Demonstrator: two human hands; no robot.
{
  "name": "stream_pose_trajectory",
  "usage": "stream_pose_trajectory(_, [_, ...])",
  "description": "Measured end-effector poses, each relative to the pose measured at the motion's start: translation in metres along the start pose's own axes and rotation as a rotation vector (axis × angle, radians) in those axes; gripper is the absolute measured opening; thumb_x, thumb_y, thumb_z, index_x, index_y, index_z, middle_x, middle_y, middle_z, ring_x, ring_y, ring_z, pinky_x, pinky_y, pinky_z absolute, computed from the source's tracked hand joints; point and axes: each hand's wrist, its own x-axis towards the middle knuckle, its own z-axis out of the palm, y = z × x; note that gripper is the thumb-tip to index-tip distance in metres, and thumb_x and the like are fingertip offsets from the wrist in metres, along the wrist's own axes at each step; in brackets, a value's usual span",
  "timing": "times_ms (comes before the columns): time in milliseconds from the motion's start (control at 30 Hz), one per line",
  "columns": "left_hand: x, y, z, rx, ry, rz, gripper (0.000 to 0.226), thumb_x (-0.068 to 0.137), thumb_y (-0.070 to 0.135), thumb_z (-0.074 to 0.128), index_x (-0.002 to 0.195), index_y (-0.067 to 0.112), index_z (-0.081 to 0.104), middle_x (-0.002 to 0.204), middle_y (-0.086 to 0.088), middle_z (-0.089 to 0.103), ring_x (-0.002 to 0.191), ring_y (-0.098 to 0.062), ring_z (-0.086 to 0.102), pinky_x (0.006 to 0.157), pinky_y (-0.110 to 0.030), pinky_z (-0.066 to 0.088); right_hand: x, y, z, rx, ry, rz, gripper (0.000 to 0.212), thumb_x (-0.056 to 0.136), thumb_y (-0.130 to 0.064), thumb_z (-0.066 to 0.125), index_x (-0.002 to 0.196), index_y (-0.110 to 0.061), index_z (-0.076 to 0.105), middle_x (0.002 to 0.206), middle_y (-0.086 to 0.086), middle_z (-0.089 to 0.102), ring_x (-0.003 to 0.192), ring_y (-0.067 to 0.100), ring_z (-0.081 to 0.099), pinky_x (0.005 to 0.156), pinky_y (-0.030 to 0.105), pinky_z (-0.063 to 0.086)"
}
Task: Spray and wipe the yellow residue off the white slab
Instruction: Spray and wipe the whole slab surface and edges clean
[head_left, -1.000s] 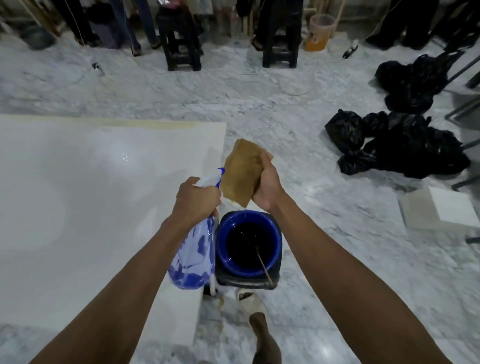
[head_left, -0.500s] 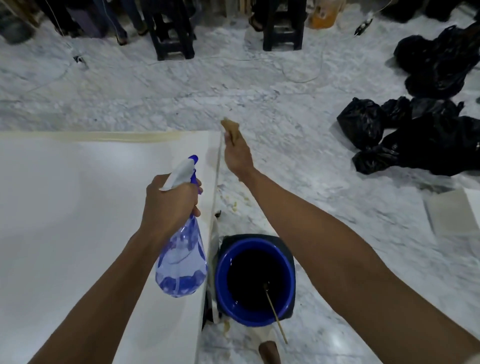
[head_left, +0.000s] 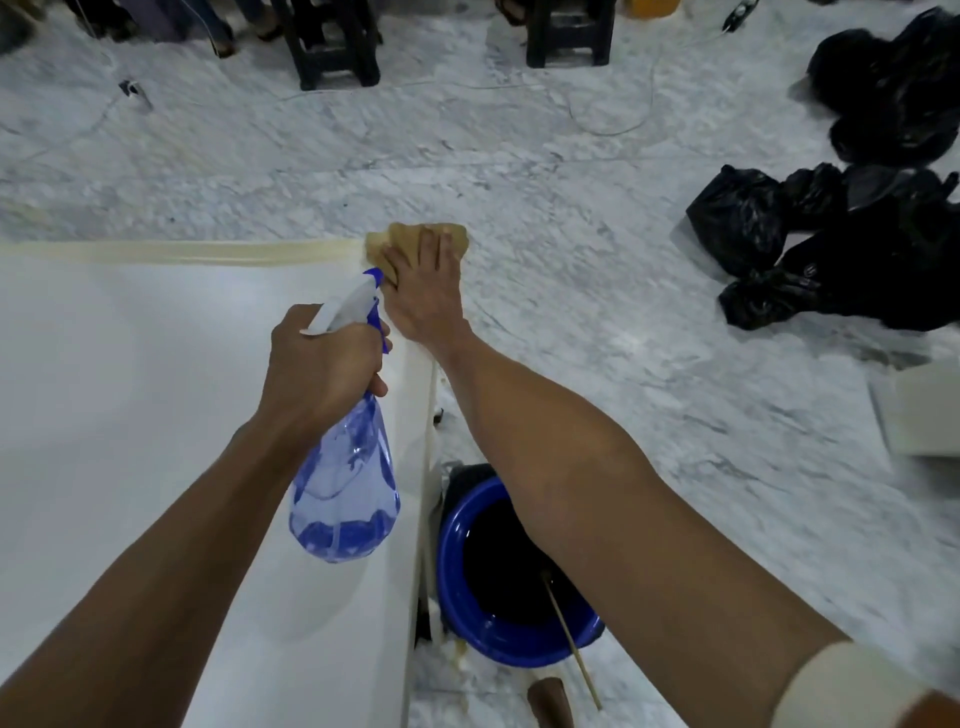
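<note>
1. Slab (head_left: 156, 415): white, lying flat, seen filling the left half of the view; its right edge is seen running beside the blue bucket (head_left: 457, 587).
2. Yellow residue (head_left: 197, 253): seen as a band along the slab's far edge, reaching the far right corner.
3. Right hand (head_left: 426, 291): laid flat, fingers spread and pressed onto a tan cloth (head_left: 410, 236); the cloth is held down on the slab's far right corner, at the end of the residue band.
4. Left hand (head_left: 322, 364): clamped around the neck of a spray bottle (head_left: 345, 499); the bottle is held above the slab, tilted, nozzle pointed toward the cloth. Blue liquid is seen pooled in the base.
5. Bucket: placed on the marble floor (head_left: 623, 208), just beside the slab; dark liquid and a thin stick (head_left: 571, 639) are seen inside.
6. Black bags (head_left: 857, 234): piled on the floor, well apart, at right.
</note>
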Motion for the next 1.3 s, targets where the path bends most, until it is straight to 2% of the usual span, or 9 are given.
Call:
stream_pose_trajectory(67, [-0.001,0.002,0.001,0.013,-0.007,0.003,0.017,0.08,-0.002,0.053,0.078,0.01,0.065,0.089,-0.023,0.072,0.035,-0.007,0.057,0.052,-0.025,0.052,-0.003,0.0,0.004,0.025,-0.031,-0.003,0.063,0.097,-0.05,0.015,0.139,-0.025,0.055,0.15,0.025,0.04,0.143,0.045,0.028,0.117,0.056,0.016])
stream_pose_trajectory(167, [-0.004,0.003,0.003,0.046,-0.011,0.005,0.011,0.081,-0.003,0.054,0.083,0.002,0.064,0.087,-0.028,0.069,0.035,-0.006,0.056,0.054,-0.025,0.051,-0.016,0.0,0.005,0.08,0.028,-0.018,0.061,0.096,-0.047,0.019,0.136,-0.022,0.058,0.148,0.026,0.042,0.142,0.045,0.03,0.118,0.056,0.015])
stream_pose_trajectory(333, [-0.012,0.0,0.001,0.115,-0.026,0.046,0.016,0.089,0.0,0.055,0.079,0.012,0.059,0.071,-0.014,0.063,0.034,-0.003,0.058,0.039,-0.012,0.047,-0.037,-0.005,-0.003,0.07,0.1,-0.071,0.059,0.096,-0.04,0.022,0.128,-0.015,0.064,0.14,0.025,0.053,0.136,0.043,0.04,0.12,0.056,0.012])
stream_pose_trajectory(433, [-0.023,-0.002,-0.001,0.142,-0.021,0.071,0.025,0.09,-0.002,0.054,0.07,0.014,0.053,0.062,-0.012,0.056,0.032,-0.003,0.056,0.036,-0.009,0.042,-0.054,-0.01,0.0,0.064,0.103,-0.077,0.052,0.096,-0.041,0.034,0.131,-0.016,0.062,0.14,0.023,0.053,0.137,0.042,0.039,0.12,0.057,0.011])
stream_pose_trajectory(633, [-0.045,-0.019,-0.003,0.177,-0.027,0.08,0.027,0.094,0.002,0.055,0.072,0.016,0.05,0.063,-0.009,0.054,0.033,0.001,0.056,0.034,-0.006,0.038,-0.083,-0.021,0.002,0.111,0.138,-0.064,0.047,0.088,-0.043,0.06,0.126,-0.015,0.066,0.135,0.023,0.058,0.133,0.044,0.043,0.118,0.061,0.015])
stream_pose_trajectory(833, [-0.07,-0.038,-0.01,0.215,-0.04,0.083,0.022,0.092,0.002,0.055,0.072,0.01,0.054,0.064,-0.011,0.056,0.035,-0.005,0.057,0.035,-0.008,0.04,-0.137,-0.04,0.022,0.155,0.133,-0.059,0.058,0.091,-0.052,0.042,0.14,-0.021,0.052,0.149,0.021,0.043,0.142,0.045,0.03,0.115,0.06,0.017])
stream_pose_trajectory(933, [-0.081,-0.048,-0.014,0.236,-0.028,0.077,0.004,0.091,0.005,0.057,0.089,0.003,0.06,0.079,-0.017,0.06,0.054,-0.014,0.056,0.046,-0.017,0.043,-0.161,-0.052,0.03,0.143,0.067,-0.023,0.061,0.09,-0.057,0.041,0.144,-0.029,0.045,0.157,0.014,0.034,0.148,0.042,0.019,0.117,0.059,0.014])
stream_pose_trajectory(1167, [-0.132,-0.073,-0.02,0.269,-0.05,0.126,0.008,0.087,0.004,0.056,0.09,-0.001,0.06,0.076,-0.016,0.057,0.058,-0.017,0.054,0.043,-0.015,0.044,-0.222,-0.072,0.033,0.01,-0.002,0.011,0.074,0.09,-0.063,0.033,0.154,-0.026,0.023,0.163,0.011,0.022,0.152,0.037,0.009,0.119,0.054,0.01])
stream_pose_trajectory(1300, [-0.166,-0.097,-0.027,0.274,-0.063,0.114,0.019,0.087,0.006,0.057,0.1,-0.007,0.063,0.08,-0.018,0.06,0.061,-0.017,0.056,0.049,-0.019,0.045,-0.269,-0.083,0.024,0.102,0.002,0.0,0.075,0.091,-0.059,0.042,0.155,-0.024,0.026,0.162,0.011,0.023,0.152,0.038,0.008,0.12,0.055,0.008])
